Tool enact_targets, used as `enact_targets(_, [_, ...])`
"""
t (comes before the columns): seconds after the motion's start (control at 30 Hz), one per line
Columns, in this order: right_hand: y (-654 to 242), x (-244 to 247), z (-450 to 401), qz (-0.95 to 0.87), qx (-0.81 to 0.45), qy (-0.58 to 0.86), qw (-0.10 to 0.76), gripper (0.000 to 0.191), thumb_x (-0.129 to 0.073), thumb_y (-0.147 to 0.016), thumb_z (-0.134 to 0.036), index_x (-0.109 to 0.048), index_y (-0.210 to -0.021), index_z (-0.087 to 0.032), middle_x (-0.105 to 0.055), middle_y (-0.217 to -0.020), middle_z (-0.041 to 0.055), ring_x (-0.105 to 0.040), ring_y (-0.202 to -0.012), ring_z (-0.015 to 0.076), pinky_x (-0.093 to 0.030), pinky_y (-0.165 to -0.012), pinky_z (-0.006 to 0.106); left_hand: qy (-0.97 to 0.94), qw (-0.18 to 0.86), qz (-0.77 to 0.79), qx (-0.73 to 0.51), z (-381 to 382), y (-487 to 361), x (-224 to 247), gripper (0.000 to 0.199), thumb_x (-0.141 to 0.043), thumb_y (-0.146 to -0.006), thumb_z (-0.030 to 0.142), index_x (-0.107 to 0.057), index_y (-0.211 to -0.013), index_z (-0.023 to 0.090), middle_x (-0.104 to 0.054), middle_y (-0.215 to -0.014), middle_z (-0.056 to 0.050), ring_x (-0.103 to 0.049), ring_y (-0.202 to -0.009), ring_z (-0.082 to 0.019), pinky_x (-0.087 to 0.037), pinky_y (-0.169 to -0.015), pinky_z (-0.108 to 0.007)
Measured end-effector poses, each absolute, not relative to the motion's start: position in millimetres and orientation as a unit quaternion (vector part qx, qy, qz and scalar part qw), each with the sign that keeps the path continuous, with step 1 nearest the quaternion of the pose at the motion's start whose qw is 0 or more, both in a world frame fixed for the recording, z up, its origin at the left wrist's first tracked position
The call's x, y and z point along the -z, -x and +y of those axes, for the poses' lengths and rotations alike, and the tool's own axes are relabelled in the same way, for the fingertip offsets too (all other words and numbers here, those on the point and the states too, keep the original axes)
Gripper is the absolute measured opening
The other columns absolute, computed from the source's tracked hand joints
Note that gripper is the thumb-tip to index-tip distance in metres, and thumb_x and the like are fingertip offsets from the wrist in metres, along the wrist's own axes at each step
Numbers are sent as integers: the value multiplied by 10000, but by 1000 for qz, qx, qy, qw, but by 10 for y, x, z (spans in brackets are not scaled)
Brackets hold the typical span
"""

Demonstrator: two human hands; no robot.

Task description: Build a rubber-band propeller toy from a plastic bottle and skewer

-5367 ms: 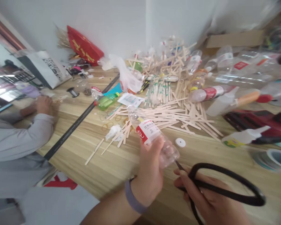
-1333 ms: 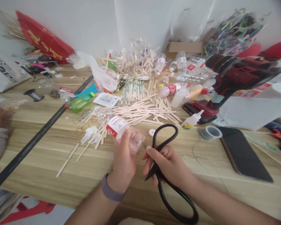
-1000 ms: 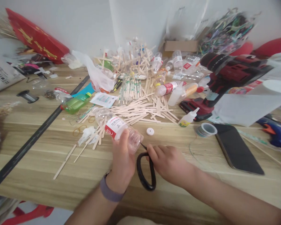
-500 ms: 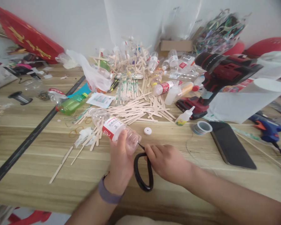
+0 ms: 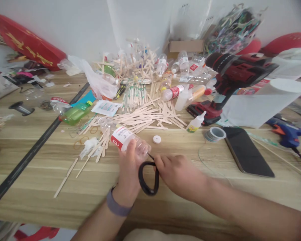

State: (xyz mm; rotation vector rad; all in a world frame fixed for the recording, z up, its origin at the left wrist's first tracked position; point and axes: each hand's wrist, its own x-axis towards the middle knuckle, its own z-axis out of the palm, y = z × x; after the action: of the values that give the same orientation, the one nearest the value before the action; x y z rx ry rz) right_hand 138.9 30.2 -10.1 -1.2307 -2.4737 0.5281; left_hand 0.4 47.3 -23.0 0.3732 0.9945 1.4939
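A clear plastic bottle (image 5: 121, 136) with a red and white label is tilted in front of me, its base toward the right. My left hand (image 5: 130, 167) is wrapped round its lower part, thumb on top. My right hand (image 5: 177, 172) is closed on a pair of scissors with black handles (image 5: 148, 178); one handle loop hangs toward me. The dark tip of the blades meets the bottle's base; whether it has pierced the plastic I cannot tell. Just beyond lies a small white disc (image 5: 157, 139) with a hole in its middle.
Wooden craft sticks (image 5: 145, 117) lie heaped beyond the bottle. To the right are a glue bottle (image 5: 196, 122), a tape roll (image 5: 215, 134), a phone (image 5: 248, 150), a cordless drill (image 5: 228, 80) and a blue glue gun (image 5: 287, 132). A green bottle (image 5: 77, 113) lies left.
The scissors' handle loop has turned a little, swinging up and to the left. Both hands keep their grip, and the bottle has barely moved.
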Motion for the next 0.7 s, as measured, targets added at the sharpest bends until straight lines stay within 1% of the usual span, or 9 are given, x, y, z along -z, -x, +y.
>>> enact_targets(0.1, [-1429,199,323,-893,-96,399,183,213,-481,-801,-61,-686,-856,-58,-691,-674,153,-601,-542,210,-290,-431,287,-151,589,433,-665,466,-17,217,270,-720,-744,380,-583,-882,192,-632,-766,14,-593,-674,-128,-479,-661,-261])
enact_targets(0.17, [-1391,240,322,-883,-117,407,203,274,-413,-896,-130,-669,-808,-86,-686,-648,127,-606,-526,183,-343,-447,267,-145,583,428,-675,459,-19,202,311,-748,-714,377,-588,-908,194,-641,-787,11,-606,-697,-136,-483,-669,-264])
enact_targets(0.23, [-1306,239,298,-825,-261,442,236,430,-303,-987,-250,-637,-750,-121,-667,-591,84,-592,-461,146,-373,-435,235,-153,581,426,-677,452,-10,186,327,-755,-708,394,-597,-912,192,-646,-794,3,-611,-709,-144,-485,-677,-272])
enact_targets(0.33, [-1164,187,243,-567,-612,469,291,501,-282,-982,-435,-622,-760,-141,-646,-545,31,-509,-339,102,-337,-364,202,-170,578,450,-659,439,15,162,331,-748,-717,461,-608,-863,199,-647,-764,-12,-609,-696,-168,-484,-661,-294])
enact_targets(0.4, [-1125,154,229,-464,-696,459,299,505,-294,-962,-481,-622,-782,-143,-647,-549,21,-467,-309,91,-312,-341,198,-169,585,460,-646,432,26,151,342,-746,-717,491,-609,-846,205,-645,-746,-15,-609,-687,-181,-482,-644,-302])
enact_targets(0.43, [-1134,143,234,-504,-668,462,295,518,-264,-975,-463,-620,-779,-143,-641,-545,18,-464,-308,88,-314,-343,195,-166,588,457,-647,430,27,149,344,-748,-715,490,-610,-851,205,-644,-746,-13,-607,-686,-180,-480,-641,-299])
enact_targets(0.5, [-1206,131,266,-671,-517,461,263,525,-220,-1002,-387,-627,-778,-142,-640,-553,27,-503,-350,102,-338,-369,201,-157,594,442,-654,428,18,152,345,-750,-712,466,-611,-873,194,-644,-767,-9,-602,-690,-163,-481,-651,-285])
enact_targets(0.6, [-1368,127,326,-834,-272,431,209,370,-348,-960,-243,-657,-801,-119,-659,-632,92,-568,-489,158,-353,-433,247,-142,595,437,-660,430,-9,166,327,-731,-728,426,-615,-895,170,-648,-796,-8,-610,-712,-145,-488,-695,-276])
enact_targets(0.7, [-1432,143,341,-858,-211,417,215,300,-412,-926,-218,-648,-770,-117,-656,-658,131,-563,-537,186,-339,-453,283,-141,591,441,-661,431,-19,174,311,-728,-731,409,-610,-883,166,-646,-782,-5,-609,-700,-142,-487,-690,-277])
